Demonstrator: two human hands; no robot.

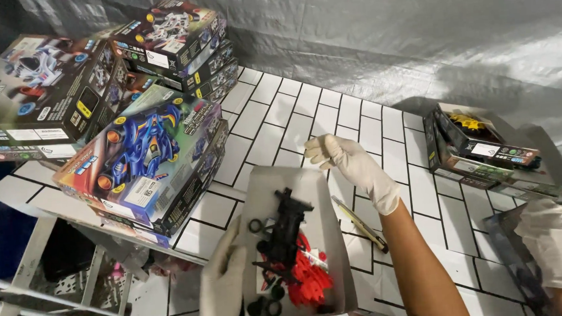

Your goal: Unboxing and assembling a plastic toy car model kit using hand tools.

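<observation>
A shallow white cardboard tray [321, 194] lies on the white tiled table, holding a black toy-car chassis [286, 228], red plastic parts [312, 279] and small black wheels [263, 306]. My left hand [222, 288], in a white glove, grips the tray's near left edge. My right hand [348, 161], also gloved, hovers at the tray's far right corner with its fingers spread and nothing in them.
Stacked toy-car kit boxes [146, 158] fill the table's left side, with more [179, 41] behind them. An open kit box with a yellow car [479, 142] sits at the right. A slim tool [361, 224] lies beside the tray. Another person's gloved hand [558, 243] is at the right edge.
</observation>
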